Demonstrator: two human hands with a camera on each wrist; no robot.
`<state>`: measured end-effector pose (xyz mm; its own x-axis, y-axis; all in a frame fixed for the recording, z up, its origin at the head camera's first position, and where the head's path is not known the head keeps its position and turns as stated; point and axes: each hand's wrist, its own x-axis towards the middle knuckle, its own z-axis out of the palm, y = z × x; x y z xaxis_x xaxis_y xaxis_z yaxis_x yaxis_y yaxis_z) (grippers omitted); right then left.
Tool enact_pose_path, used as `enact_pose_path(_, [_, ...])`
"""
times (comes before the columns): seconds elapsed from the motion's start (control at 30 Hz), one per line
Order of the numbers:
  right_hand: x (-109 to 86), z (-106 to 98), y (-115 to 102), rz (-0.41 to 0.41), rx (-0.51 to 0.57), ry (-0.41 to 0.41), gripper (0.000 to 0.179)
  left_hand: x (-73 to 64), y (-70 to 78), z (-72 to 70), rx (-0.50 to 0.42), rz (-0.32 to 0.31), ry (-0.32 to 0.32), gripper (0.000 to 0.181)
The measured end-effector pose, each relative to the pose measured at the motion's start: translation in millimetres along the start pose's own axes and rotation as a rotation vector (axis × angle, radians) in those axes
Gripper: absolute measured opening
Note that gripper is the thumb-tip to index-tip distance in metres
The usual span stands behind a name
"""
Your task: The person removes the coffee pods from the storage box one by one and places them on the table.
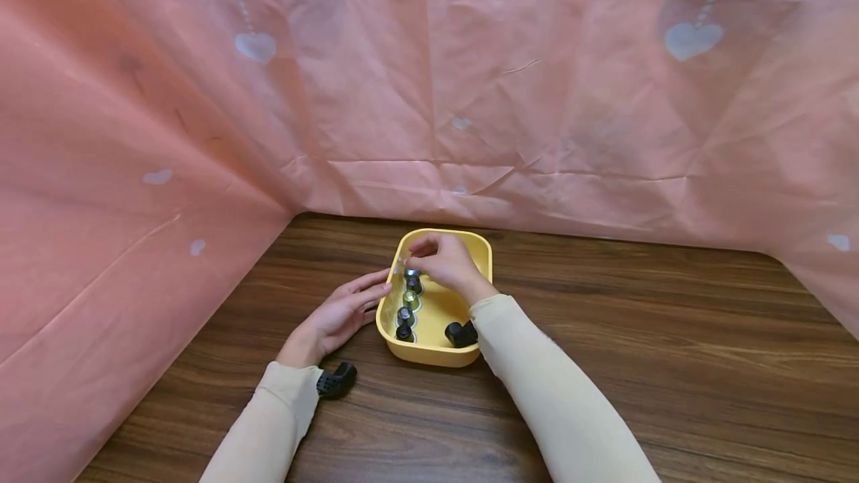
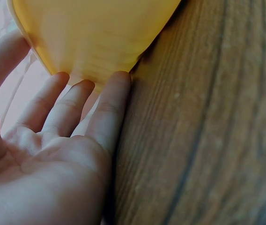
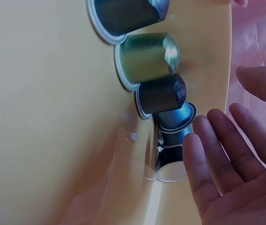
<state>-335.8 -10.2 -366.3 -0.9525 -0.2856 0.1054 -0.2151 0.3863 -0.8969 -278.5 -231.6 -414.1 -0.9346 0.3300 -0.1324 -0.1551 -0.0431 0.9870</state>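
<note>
A yellow bin [image 1: 429, 356] stands on the wooden table, with several coffee capsules in a row along its left inner wall. Among them are a green capsule [image 3: 144, 58], a dark capsule [image 3: 161, 96] and a blue capsule [image 3: 176, 118], which sits tilted beyond the dark one. My right hand [image 1: 451, 265] is inside the bin at the far end of this row. In the right wrist view its fingers lie close by the blue capsule, thumb apart, with nothing pinched; whether they touch is unclear. My left hand [image 1: 342, 315] rests its extended fingertips against the bin's outer left wall.
Black wrist cameras sit at the left cuff [image 1: 338, 380] and the right cuff [image 1: 461, 333], the right one over the bin's near end. A pink curtain [image 1: 496, 95] with pale hearts rises behind and to the left of the table [image 1: 671, 349].
</note>
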Motion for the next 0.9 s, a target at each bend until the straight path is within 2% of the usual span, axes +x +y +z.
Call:
enact_pose_path(0.23, [-0.6, 1.7, 2.5, -0.041, -0.076, 0.019, 0.028, 0.0, -2.5, -0.8, 0.002, 0.011, -0.013, 0.058])
enact_pose_path(0.57, [-1.4, 0.4, 4.7, -0.118, -0.26, -0.068, 0.017, 0.0, -0.8, 0.6, 0.003, 0.013, -0.012, 0.058])
enact_pose_path(0.9, [-2.9, 0.6, 3.7, -0.103, -0.307, -0.095, 0.012, -0.2, 0.0, 1.2, -0.005, 0.005, 0.002, 0.057])
